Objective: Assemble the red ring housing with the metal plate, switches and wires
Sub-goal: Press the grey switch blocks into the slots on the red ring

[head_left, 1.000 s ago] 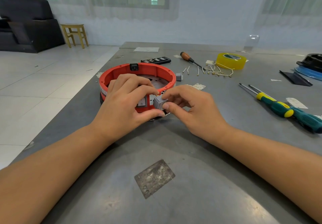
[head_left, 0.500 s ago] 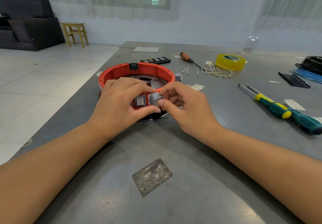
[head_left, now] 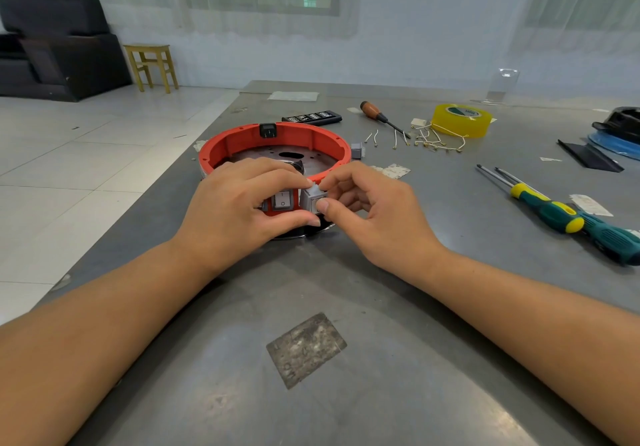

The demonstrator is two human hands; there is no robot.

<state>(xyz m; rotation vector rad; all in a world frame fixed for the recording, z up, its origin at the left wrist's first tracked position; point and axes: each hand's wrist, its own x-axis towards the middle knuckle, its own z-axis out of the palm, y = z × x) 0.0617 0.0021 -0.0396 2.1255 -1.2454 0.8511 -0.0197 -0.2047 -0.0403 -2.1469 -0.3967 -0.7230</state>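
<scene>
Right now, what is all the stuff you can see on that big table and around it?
red ring housing: one, red, table middle, metal plate inside
fitted switch: one, grey, in the ring's near wall
held switch: one, grey, at the ring's near wall
spare switch: one, grey, right of the ring
wires: several, pale, by the tape
tape roll: one, yellow, far right
wooden-handled screwdriver: one, brown
green screwdrivers: two, green-yellow, right
stool: one, yellow, floor
sofa: one, black, far left
left hand: steadies the ring
right hand: pinches the held switch
</scene>
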